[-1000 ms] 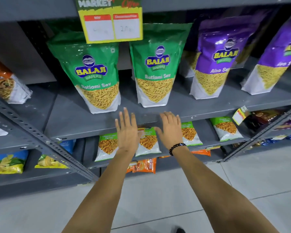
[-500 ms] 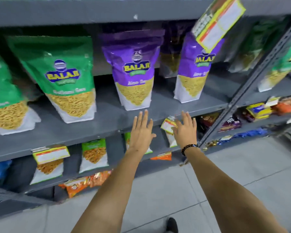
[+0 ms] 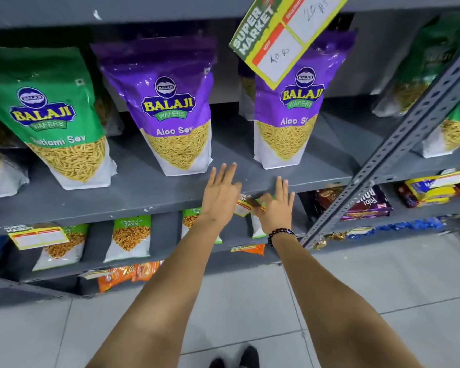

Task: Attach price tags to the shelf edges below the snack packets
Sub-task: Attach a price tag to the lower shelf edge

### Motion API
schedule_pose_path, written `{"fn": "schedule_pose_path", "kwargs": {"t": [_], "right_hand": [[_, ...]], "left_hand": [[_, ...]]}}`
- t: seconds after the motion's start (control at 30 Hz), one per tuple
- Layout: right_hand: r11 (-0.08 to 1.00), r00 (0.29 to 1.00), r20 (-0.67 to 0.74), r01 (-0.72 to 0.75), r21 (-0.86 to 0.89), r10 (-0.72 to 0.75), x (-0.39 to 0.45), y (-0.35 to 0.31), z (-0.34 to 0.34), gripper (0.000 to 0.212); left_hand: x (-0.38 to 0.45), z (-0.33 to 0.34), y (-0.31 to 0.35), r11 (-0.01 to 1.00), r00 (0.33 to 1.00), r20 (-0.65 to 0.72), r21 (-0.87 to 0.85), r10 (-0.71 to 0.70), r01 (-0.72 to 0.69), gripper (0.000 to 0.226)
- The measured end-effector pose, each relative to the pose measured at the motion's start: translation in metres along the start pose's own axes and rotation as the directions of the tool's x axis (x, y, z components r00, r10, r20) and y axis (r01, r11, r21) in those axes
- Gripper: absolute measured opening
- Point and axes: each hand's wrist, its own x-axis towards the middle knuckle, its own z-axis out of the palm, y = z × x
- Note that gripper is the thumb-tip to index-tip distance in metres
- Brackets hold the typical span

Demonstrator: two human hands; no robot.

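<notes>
A small yellow-edged price tag (image 3: pixel 242 207) hangs at the grey shelf edge (image 3: pixel 133 205) between my two hands, below two purple Aloo Sev packets (image 3: pixel 170 112) (image 3: pixel 295 115). My right hand (image 3: pixel 275 208), with a black bead bracelet, pinches the tag between thumb and forefinger, other fingers spread upward. My left hand (image 3: pixel 219 193) lies flat and open against the shelf edge just left of the tag. A green Ratlami Sev packet (image 3: pixel 53 120) stands further left.
A large tilted price card (image 3: pixel 284 41) hangs from the shelf above. Another tag (image 3: pixel 39 236) sits on the edge at lower left. A perforated grey upright (image 3: pixel 398 144) slants down the right side. Small packets fill the lower shelves; tiled floor lies below.
The view has shifted right along the shelf from the green packets to the purple ones. My right hand has closed its thumb and forefinger on the small tag at the edge.
</notes>
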Motion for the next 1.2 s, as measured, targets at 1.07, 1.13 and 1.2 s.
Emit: {"fn": "schedule_pose_path", "kwargs": {"t": [1.07,1.13,1.2], "right_hand": [[0.984,0.989,0.046,0.131,0.125,-0.137,0.034,-0.002,-0.034,0.006],[0.987,0.991,0.054,0.114,0.114,-0.121,0.036,-0.004,-0.036,0.018],[0.989,0.993,0.062,0.097,0.115,-0.104,0.036,-0.007,-0.036,0.036]], "left_hand": [[-0.015,0.005,0.013,0.85,0.875,0.093,-0.211,-0.475,0.483,0.02],[-0.013,0.006,0.013,0.84,0.868,0.079,-0.224,-0.49,0.494,0.029],[-0.011,0.006,0.013,0.821,0.856,0.072,-0.255,-0.511,0.511,0.048]]}}
